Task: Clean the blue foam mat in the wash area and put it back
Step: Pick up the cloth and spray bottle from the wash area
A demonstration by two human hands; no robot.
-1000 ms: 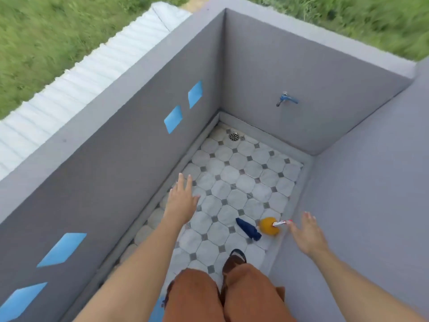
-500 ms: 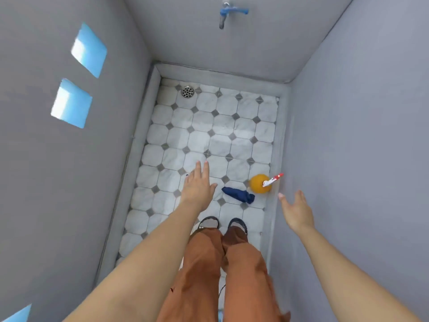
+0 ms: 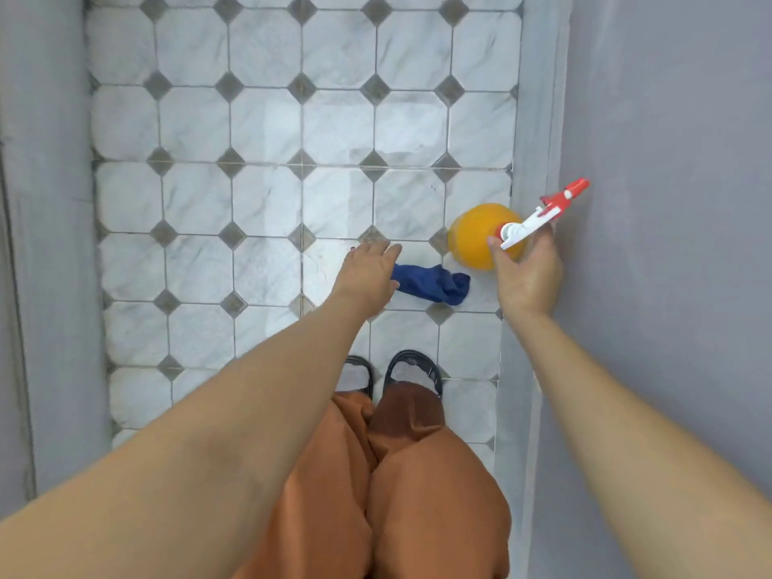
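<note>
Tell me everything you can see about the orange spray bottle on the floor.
The orange spray bottle has a rounded, translucent-looking plastic body and a white trigger head with a red nozzle pointing toward the grey wall. It stands on the marble-look tiles by the right curb, next to a crumpled blue cloth. The right hand reaches at its neck; contact is unclear.

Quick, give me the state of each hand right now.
Left hand: open, fingers straight, over the blue cloth.
Right hand: open, reaching under the orange spray bottle trigger head; no grip yet.
</note>
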